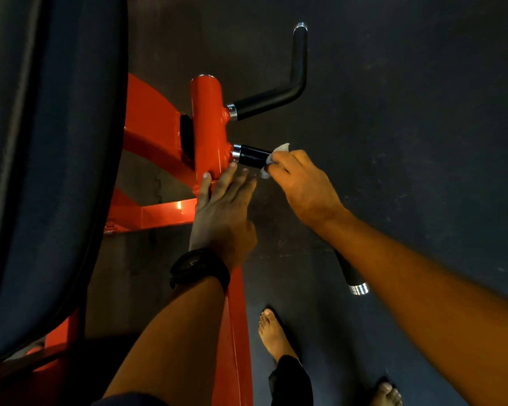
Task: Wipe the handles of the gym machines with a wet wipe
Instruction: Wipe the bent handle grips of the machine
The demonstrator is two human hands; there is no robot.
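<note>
An orange machine arm [208,124] carries two black handles. The upper handle [279,95] bends upward to a chrome cap. Around the lower handle [251,156] my right hand [302,186] grips a white wet wipe [279,150], and that handle runs on beneath my forearm to its chrome end [358,288]. My left hand [222,213], with a black watch on the wrist, rests with straight fingers against the orange arm just below the lower handle.
A large dark seat pad [50,159] fills the left side. The orange frame [153,213] runs behind and below my hands. The floor [408,118] is dark rubber. My bare feet [273,332] stand at the bottom.
</note>
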